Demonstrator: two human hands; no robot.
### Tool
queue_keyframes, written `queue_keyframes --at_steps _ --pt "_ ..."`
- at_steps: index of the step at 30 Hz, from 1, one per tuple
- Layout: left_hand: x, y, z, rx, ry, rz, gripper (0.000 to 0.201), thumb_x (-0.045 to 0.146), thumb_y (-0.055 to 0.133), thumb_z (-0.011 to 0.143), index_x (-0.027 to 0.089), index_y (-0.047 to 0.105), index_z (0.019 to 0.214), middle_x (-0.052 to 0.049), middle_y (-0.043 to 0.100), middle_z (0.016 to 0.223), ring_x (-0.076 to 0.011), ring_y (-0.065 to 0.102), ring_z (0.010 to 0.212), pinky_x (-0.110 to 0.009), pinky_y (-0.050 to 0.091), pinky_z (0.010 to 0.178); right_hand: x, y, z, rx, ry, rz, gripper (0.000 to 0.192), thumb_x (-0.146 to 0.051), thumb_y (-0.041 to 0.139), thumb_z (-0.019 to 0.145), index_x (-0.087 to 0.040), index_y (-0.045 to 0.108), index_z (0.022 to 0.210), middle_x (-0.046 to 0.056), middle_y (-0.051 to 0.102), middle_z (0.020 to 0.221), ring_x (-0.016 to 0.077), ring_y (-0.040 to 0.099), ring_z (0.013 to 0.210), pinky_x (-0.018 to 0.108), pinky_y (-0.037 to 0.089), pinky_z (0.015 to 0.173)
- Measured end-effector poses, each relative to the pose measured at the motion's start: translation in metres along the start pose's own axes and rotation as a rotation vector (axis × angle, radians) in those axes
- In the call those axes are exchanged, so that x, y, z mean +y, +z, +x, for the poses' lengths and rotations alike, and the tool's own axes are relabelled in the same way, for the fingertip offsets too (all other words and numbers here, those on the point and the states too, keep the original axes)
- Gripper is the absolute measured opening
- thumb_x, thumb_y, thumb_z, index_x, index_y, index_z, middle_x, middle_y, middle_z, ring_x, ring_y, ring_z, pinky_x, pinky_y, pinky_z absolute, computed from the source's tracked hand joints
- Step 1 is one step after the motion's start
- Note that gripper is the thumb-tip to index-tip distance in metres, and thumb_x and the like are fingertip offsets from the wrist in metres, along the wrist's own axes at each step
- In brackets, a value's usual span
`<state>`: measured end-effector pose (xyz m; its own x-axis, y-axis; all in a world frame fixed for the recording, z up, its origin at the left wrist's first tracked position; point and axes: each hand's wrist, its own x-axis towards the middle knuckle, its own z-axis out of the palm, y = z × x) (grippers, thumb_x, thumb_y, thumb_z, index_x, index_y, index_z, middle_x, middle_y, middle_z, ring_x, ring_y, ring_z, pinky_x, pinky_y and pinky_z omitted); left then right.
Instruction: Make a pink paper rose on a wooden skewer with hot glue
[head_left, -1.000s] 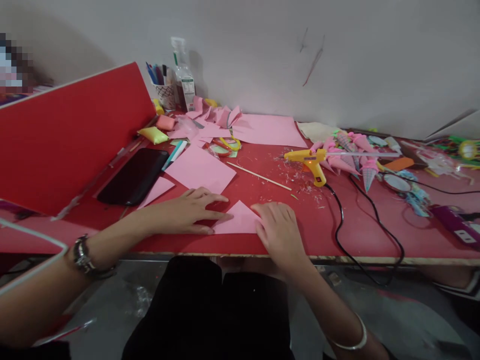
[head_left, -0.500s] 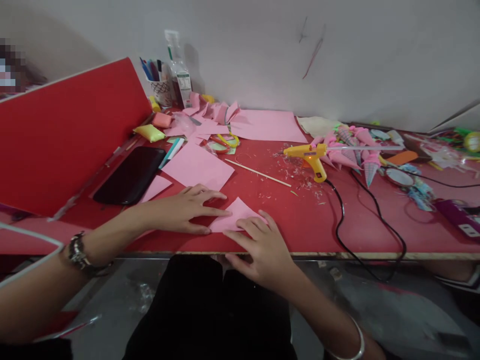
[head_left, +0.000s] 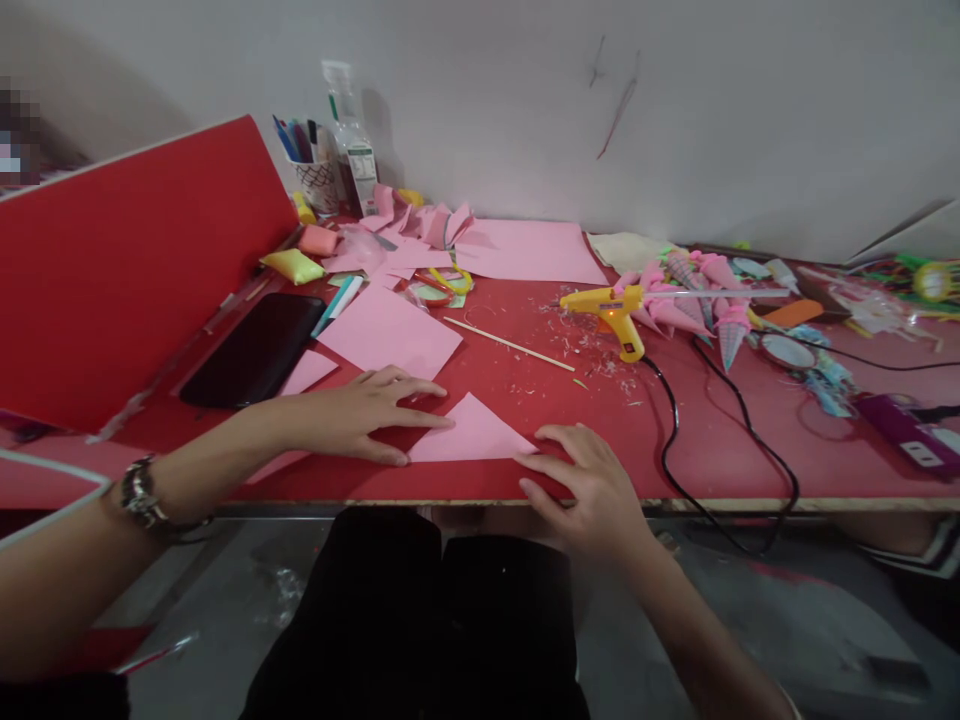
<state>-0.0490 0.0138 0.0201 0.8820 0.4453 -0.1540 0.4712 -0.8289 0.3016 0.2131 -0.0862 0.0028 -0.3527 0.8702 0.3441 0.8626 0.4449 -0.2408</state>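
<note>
Pink paper triangle — fingers either side

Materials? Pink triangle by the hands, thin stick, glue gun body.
Pink triangle: likely paper or thin card, matte; flat, straight-edged, no shine.
Thin stick: probably bare wood or bamboo, going by the pale tan colour; grain too small to see.
Glue gun body: likely hard moulded plastic, even yellow; gloss hard to judge.

Red table against grey wall
</note>
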Motion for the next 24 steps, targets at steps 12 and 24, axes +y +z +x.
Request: queue_keyframes --at_steps 12,24 --pt "0.0 0.003 -0.008 0.006 -0.035 -0.024 0.052 0.042 0.043 0.08 0.03 0.03 0.13 -0.003 0.031 0.138 -0.0245 0.027 0.121 -0.039 0.024 0.098 0.009 -0.006 -0.013 0.058 0.067 -0.021 0.024 -0.025 0.044 0.078 -0.019 0.065 0.088 0.007 0.062 0.095 0.02 0.055 0.09 0.035 0.045 0.077" --pt "0.045 0.018 -0.002 0.237 -0.22 -0.102 0.042 0.038 0.049 0.076 0.017 0.045 0.113 -0.009 0.046 0.119 -0.0219 0.04 0.111 -0.035 0.035 0.092 0.0 -0.003 0.002 -0.062 0.116 0.117 0.035 -0.025 0.051 0.077 -0.015 0.049 0.11 0.009 0.057 0.099 0.0214 0.05 0.093 0.038 0.041 0.082"
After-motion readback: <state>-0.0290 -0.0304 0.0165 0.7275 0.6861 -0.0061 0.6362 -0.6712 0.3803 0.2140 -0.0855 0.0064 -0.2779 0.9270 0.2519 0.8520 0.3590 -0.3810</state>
